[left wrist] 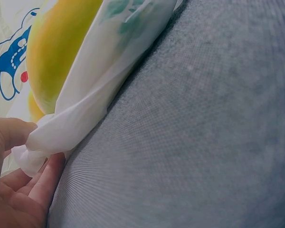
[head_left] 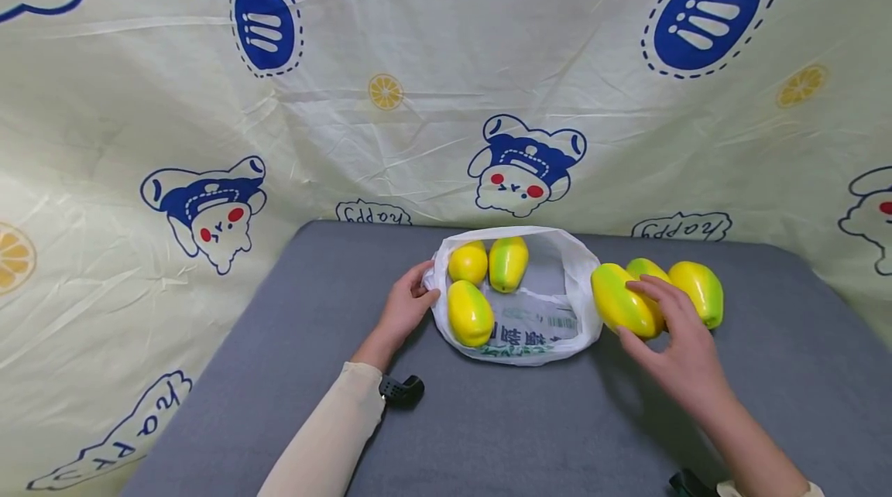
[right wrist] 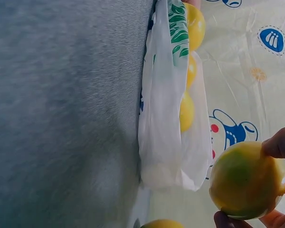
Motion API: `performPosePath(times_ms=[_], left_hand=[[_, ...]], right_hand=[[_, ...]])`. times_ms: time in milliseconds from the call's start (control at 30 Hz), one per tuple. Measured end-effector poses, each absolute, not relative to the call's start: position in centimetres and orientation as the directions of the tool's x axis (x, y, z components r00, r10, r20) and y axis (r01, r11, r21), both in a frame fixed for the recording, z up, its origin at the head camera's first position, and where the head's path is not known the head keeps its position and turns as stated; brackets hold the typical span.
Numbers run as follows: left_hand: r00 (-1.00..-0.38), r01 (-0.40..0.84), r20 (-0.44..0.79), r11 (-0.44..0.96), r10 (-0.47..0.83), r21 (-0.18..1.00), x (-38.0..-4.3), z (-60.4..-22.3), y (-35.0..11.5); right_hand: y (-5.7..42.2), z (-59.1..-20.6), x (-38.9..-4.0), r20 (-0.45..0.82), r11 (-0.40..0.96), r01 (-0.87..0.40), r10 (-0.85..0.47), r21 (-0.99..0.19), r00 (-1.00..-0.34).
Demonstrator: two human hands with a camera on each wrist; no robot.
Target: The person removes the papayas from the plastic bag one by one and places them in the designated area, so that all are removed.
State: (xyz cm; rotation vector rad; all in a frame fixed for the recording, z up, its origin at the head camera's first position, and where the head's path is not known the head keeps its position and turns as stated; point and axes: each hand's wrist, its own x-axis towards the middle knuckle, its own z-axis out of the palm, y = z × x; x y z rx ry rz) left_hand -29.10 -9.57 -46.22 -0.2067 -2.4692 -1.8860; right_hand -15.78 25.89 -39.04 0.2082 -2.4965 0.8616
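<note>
A white plastic bag [head_left: 581,272] lies with its mouth spread wide on the grey table. Inside it, toward the left, are three glossy yellow-green papayas [head_left: 470,313]. My left hand [head_left: 406,307] pinches the bag's left rim; in the left wrist view the thumb [left wrist: 16,132] is over the gathered plastic and fingers are beneath it. Just right of the bag, my right hand [head_left: 679,338] grips another papaya [right wrist: 247,180] between thumb and fingers, raised above the table. Partly behind that hand sit two more papayas [head_left: 699,292].
The grey tabletop [head_left: 502,435] extends in front of the bag and to both sides. A pale printed cloth [head_left: 334,125] hangs behind the table's far edge. Dark wrist straps [head_left: 402,390] show at both wrists.
</note>
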Motion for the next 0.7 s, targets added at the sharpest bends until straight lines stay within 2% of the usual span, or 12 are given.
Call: performPosePath(times_ms=[367,700], left_hand=[[-0.991,0.119,0.099,0.273,0.089,0.955,-29.2,-45.9,-9.5],[-0.99,0.129,0.108,0.267,0.092,0.955,-29.1,-46.1,-9.6]], right_hand=[[28.1,-39.9,-14.3,0.556,0.776,-0.315,0.054,-0.546,-0.83],[29.6,-40.4,-14.2,0.516,0.784,-0.264,0.082,-0.562,-0.852]])
